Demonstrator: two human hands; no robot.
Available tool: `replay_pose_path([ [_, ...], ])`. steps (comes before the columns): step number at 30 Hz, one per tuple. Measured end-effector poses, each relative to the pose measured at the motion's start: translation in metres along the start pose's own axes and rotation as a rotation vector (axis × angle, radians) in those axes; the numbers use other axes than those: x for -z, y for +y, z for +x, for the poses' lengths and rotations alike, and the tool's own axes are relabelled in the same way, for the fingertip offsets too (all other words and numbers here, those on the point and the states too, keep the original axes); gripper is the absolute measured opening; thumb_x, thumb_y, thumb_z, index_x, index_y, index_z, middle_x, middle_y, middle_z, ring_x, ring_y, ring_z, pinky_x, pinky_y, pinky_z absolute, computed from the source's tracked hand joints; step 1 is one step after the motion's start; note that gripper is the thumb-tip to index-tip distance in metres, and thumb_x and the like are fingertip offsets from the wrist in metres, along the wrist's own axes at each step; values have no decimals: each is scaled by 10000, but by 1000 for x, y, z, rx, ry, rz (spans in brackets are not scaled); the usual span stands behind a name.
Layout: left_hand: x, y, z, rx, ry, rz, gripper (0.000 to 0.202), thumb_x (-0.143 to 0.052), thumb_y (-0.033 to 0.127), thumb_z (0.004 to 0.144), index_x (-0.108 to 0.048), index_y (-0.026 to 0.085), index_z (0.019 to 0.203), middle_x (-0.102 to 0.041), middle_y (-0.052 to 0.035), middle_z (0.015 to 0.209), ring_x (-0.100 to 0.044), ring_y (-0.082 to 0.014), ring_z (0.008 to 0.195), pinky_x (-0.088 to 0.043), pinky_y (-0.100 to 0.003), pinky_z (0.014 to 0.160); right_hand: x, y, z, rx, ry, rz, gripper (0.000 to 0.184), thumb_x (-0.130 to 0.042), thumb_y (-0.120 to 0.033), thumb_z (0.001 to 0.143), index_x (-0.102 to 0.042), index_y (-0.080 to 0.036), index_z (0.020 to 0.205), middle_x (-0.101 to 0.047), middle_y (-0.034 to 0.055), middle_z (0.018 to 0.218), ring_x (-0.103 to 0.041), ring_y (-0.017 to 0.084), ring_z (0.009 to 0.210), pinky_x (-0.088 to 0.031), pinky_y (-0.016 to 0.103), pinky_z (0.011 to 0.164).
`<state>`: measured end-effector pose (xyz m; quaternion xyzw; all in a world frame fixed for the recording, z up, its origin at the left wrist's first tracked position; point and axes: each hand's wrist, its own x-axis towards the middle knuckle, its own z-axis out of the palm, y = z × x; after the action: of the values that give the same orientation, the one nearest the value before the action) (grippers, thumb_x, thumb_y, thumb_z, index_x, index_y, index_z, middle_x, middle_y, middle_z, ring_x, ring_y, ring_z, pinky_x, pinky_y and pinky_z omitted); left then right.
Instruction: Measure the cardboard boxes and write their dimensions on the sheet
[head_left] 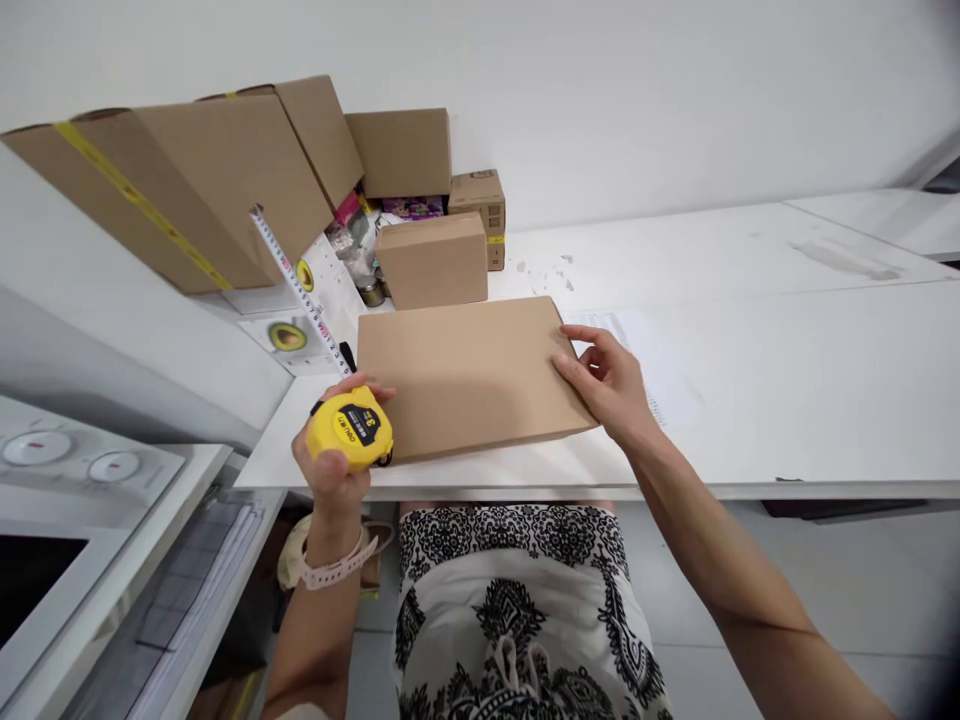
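Note:
A flat brown cardboard box (465, 375) lies on the white table (750, 400) in front of me. My left hand (334, 470) is closed around a yellow tape measure (351, 427) at the box's near left corner. Its white tape blade (296, 285) runs up and away to the left, past the box's left edge. My right hand (607, 380) rests on the box's right edge, thumb on top and fingers curled at its side.
Several cardboard boxes (431, 260) are stacked at the back left against the wall, with large tilted ones (187, 180) beside them. An avocado-printed sheet (289, 335) and a paper (645, 350) lie on the table. A white appliance (75, 500) stands at left.

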<state>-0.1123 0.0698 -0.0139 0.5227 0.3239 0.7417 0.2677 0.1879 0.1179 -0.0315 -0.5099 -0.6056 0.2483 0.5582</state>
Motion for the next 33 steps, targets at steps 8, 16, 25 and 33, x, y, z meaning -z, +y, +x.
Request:
replay_pose_path([
  [8, 28, -3, -48, 151, -123, 13, 697, -683, 718, 621, -783, 152, 1015, -721, -117, 884, -688, -297, 769, -557, -427, 728, -4, 33, -71, 335, 244, -48, 573, -697, -207, 848, -492, -344, 1366, -552, 63, 1239, -479, 82, 590, -478, 311, 577],
  [16, 56, 5, -107, 221, -102, 63, 691, -587, 755, 638, -789, 242, 1055, -723, -109, 842, -665, -338, 708, -565, -513, 660, -7, 35, -138, 139, 332, 58, 714, -719, -127, 808, -456, -372, 1424, -488, 46, 1162, -527, 71, 603, -495, 293, 547],
  [25, 45, -1, -95, 248, -75, 4, 663, -622, 734, 657, -798, 206, 1018, -715, -122, 880, -694, -330, 754, -598, -484, 675, -12, 39, -125, 193, 376, 38, 612, -754, -103, 773, -535, -319, 1303, -459, 27, 1143, -494, 36, 564, -461, 268, 524],
  [33, 44, -4, -91, 287, -79, -21, 667, -676, 698, 636, -791, 172, 1029, -714, -129, 912, -696, -317, 777, -597, -442, 710, -14, 38, -120, 179, 383, 14, 537, -754, -157, 788, -528, -297, 1255, -468, 32, 1152, -486, 38, 563, -461, 265, 521],
])
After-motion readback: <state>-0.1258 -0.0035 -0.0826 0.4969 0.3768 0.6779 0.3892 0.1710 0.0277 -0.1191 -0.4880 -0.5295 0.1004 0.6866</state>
